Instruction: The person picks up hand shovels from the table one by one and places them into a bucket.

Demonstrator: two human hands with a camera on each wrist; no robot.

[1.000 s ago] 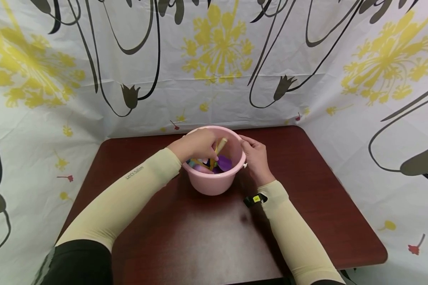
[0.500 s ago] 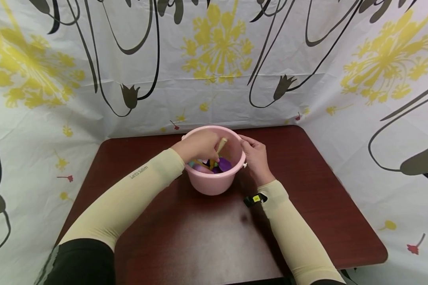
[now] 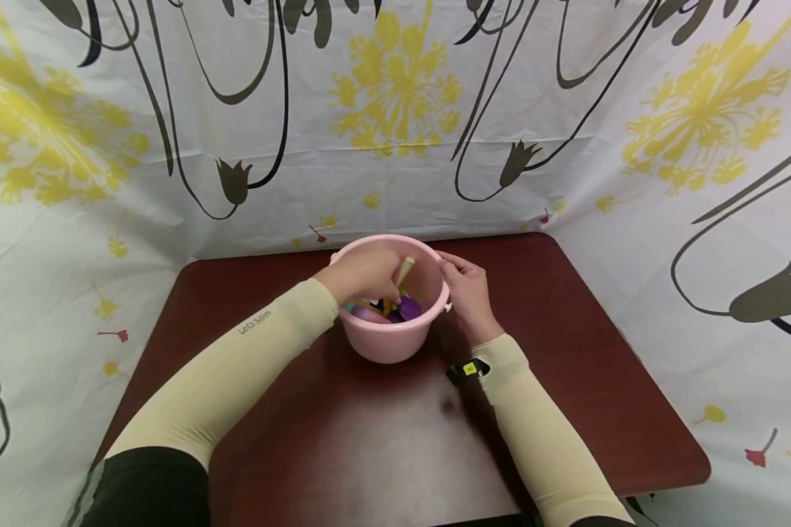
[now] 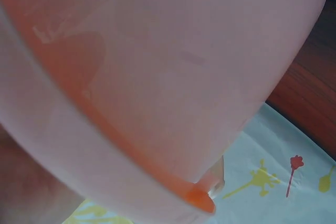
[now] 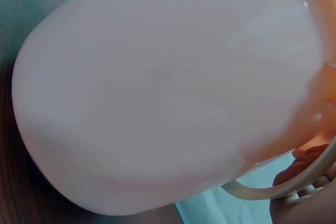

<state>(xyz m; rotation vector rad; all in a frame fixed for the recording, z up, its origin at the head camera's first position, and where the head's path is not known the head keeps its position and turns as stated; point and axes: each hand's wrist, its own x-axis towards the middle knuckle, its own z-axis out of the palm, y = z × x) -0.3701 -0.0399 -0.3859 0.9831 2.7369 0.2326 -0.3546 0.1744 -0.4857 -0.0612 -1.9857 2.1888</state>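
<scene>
A pink bucket point(image 3: 385, 342) stands on the table in the head view, holding several coloured things. A purple rounded piece point(image 3: 409, 308) and a pale wooden-looking stick point(image 3: 405, 271) show inside. My left hand point(image 3: 367, 273) reaches over the left rim into the bucket, fingertips down by the purple piece. Its other fingers are hidden, and I cannot tell whether it grips anything. My right hand point(image 3: 468, 293) pinches the bucket's right rim. The bucket's outer wall point(image 4: 189, 72) fills most of the left wrist view. In the right wrist view, fingers point(image 5: 296, 171) show behind the curved handle point(image 5: 252, 191).
The dark red-brown table point(image 3: 554, 388) has rounded corners. White cloth with a printed flower pattern point(image 3: 395, 183) hangs close behind its far edge and along both sides. A black band with a yellow label point(image 3: 469, 369) is at the right wrist.
My left hand has moved slightly right and deeper into the bucket. The right hand keeps its place on the rim. The head view has shifted a little.
</scene>
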